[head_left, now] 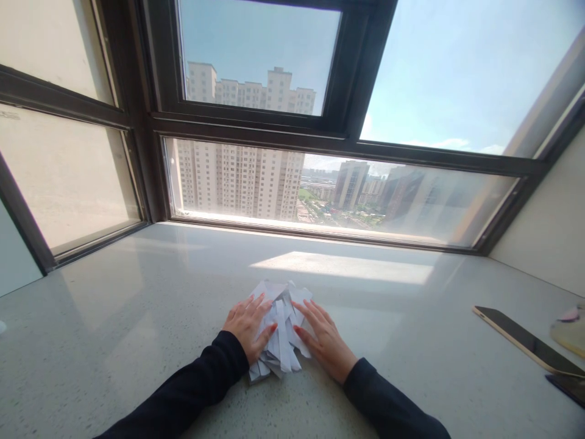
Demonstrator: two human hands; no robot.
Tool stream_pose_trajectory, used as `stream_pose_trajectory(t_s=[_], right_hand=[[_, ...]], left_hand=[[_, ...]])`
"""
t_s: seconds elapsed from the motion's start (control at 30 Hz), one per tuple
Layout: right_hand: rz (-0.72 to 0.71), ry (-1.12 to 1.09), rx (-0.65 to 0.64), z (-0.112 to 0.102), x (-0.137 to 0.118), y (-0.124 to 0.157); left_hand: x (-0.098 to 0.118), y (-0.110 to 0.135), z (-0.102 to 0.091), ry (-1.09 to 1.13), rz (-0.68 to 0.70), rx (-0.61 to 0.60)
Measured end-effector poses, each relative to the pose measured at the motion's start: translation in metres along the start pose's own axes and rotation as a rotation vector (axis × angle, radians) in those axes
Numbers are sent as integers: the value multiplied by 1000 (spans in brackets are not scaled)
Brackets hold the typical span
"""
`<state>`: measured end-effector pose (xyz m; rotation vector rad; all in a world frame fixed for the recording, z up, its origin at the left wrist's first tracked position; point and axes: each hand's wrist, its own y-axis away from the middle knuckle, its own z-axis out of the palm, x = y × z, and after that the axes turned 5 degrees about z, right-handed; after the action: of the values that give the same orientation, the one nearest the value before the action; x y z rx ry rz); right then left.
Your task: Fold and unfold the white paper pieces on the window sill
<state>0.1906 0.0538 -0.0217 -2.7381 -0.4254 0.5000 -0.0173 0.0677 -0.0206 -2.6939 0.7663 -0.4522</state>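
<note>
A loose heap of white paper strips (282, 338) lies on the speckled pale windowsill (173, 384), its pieces crossing one another at many angles. Against the heap's left side rests my left hand (247, 326), fingers stretched and thumb pointing inward over the strips. My right hand (325, 341) lies along the right side, its fingers also extended and touching the paper. Neither hand is closed round a strip. The palms hide the outer edges of the heap.
On the right lies a dark-screened phone or tablet (525, 335), with another dark item (569, 387) by its near end. A rounded pale object (571, 329) is cut off at the right edge. Brown window frames (320, 235) border the sill's far side.
</note>
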Motion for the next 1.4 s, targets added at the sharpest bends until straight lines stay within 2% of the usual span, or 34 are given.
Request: stream_pose_trajectory(t_s=[0.1,0.17,0.3,0.43,0.57,0.67,0.77,0.87,0.97,1.03,1.2,1.3,1.4], right_hand=[[-4,60,-102,-1,-4,2],[15,57,-119,-1,-4,2],[67,19,-53,-3,-2,0],[127,40,46,-5,4,-3],[134,106,134,1,10,-2],[137,156,88,7,12,0],[134,158,4,10,12,1],[113,105,8,8,11,1],[95,-2,37,4,9,-1],[95,-80,71,0,10,-3],[205,-182,251,-7,13,-4],[231,-304,332,-8,11,-4],[264,-514,336,-8,6,-2]], left_hand=[[1,1,-4,-23,-29,-42],[2,2,-6,-29,-56,-69],[1,0,-17,-40,-111,-72],[-7,-6,-28,-57,-191,14],[-20,-10,-22,-106,-297,45],[-25,-10,-13,-98,-371,-8],[-26,-11,-10,-39,-352,-64],[-25,-12,-10,-6,-315,-55],[-27,-12,-9,46,-299,30],[-32,-12,-8,117,-268,134],[-38,-13,-15,386,-130,552],[-30,-15,-22,674,-107,759],[-15,-16,-26,1037,-164,799]])
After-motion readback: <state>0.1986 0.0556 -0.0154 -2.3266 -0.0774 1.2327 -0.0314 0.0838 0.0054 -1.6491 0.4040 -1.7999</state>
